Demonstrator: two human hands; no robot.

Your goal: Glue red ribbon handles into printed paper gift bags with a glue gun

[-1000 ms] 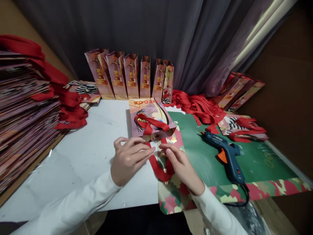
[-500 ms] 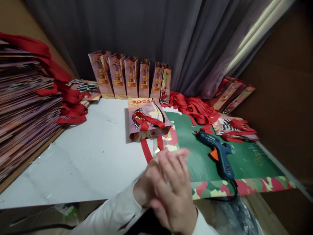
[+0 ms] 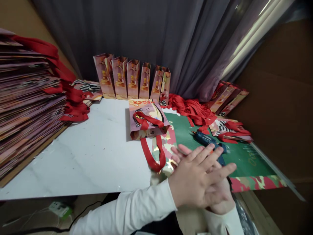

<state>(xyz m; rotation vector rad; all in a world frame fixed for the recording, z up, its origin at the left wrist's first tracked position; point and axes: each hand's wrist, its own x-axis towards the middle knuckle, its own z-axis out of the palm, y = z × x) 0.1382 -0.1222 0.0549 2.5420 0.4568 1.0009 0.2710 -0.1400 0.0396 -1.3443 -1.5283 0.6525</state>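
My left hand (image 3: 195, 178) lies over the palm of my right hand, its fingers stretched out and slightly spread. Below it, my right hand (image 3: 220, 197) is mostly hidden, with fingertips showing past the left side. I see nothing held between them. Beyond them a blue glue gun (image 3: 204, 138) with an orange trigger rests on a green mat (image 3: 182, 130), its handle partly covered by my fingers. A MECCA paper gift bag (image 3: 146, 112) with a butterfly print lies flat to their left, and its red ribbon handle (image 3: 146, 151) loops toward me.
Several paper bags (image 3: 119, 78) stand along the grey curtain (image 3: 137, 29). Red ribbons (image 3: 193, 109) are heaped behind the mat. A tall stack of flat bags (image 3: 26, 107) fills the left side. More bags (image 3: 226, 98) lean at the right, near a cardboard wall (image 3: 276, 98).
My hands have shifted right and turned over, so the left now lies on top of the right. They now hide part of the glue gun, and the bag's ribbon loop shows fully.
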